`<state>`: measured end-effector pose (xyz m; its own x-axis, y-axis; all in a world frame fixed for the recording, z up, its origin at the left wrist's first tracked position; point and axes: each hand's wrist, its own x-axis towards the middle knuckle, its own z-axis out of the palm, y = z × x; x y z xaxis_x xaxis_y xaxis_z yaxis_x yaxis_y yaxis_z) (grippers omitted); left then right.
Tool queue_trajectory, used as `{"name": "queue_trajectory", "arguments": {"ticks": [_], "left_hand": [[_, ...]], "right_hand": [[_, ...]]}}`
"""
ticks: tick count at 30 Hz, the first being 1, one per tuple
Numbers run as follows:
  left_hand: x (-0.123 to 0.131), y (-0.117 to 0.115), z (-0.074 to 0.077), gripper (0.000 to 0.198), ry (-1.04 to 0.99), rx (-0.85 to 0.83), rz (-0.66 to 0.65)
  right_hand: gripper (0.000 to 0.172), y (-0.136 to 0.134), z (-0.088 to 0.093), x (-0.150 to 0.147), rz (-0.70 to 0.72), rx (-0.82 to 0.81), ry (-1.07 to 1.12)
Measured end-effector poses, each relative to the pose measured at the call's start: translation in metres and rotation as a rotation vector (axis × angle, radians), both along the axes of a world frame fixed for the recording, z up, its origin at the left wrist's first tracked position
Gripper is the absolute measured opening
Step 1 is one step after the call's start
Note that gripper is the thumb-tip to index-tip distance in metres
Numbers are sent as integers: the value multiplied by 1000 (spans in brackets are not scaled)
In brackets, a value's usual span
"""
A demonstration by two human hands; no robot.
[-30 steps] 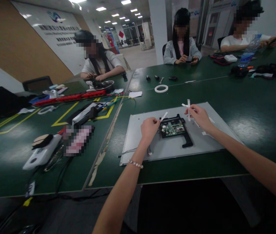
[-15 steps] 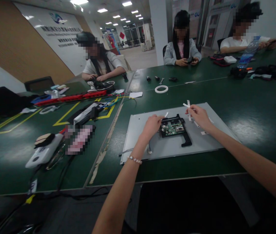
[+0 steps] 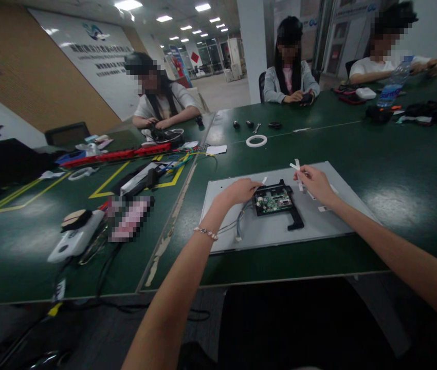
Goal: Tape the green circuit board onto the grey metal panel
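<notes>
A grey panel (image 3: 319, 223) lies on the green table in front of me. On it sits a black frame (image 3: 296, 218) holding a green circuit board (image 3: 274, 203). My left hand (image 3: 241, 190) is at the frame's upper left corner, its fingertips by a small white strip (image 3: 265, 180); whether they grip it is hard to tell. My right hand (image 3: 314, 181) pinches white tape strips (image 3: 297, 169) above the panel, right of the frame. Another strip (image 3: 323, 209) lies on the panel below this hand. A thin cable (image 3: 238, 226) curves down from the frame's left side.
Beyond the panel are a white tape roll (image 3: 256, 141), a small wrench (image 3: 257, 127) and a water bottle (image 3: 394, 85). Left are a white device (image 3: 75, 239), a pink pixelated item (image 3: 131, 218) and a red power strip (image 3: 126, 154). Three people sit across the table.
My left wrist and forearm have swung left and the hand has flattened, uncovering more of the cable. My right hand has barely moved. The view has shifted slightly.
</notes>
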<state>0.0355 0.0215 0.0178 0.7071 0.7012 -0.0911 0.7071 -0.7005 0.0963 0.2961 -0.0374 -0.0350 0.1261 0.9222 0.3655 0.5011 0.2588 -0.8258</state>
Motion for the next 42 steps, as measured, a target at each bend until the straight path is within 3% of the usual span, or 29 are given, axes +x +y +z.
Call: {"name": "queue_trajectory", "arguments": {"ticks": [9,22,36,42], "left_hand": [[-6,18,14,64,96,-90,-54],[-3,58,15,95,179,-381,-70],[-9,52,21,96,134,-440,-17],[-23,51,3,82,90,-325,-46]], "right_hand": [[25,1,1,1,-3,7,-36],[26,5,-4,3,1,-4,-37],[30,5,-3,7,5,-96,86],[33,4,-1,7,7,-129,94]]}}
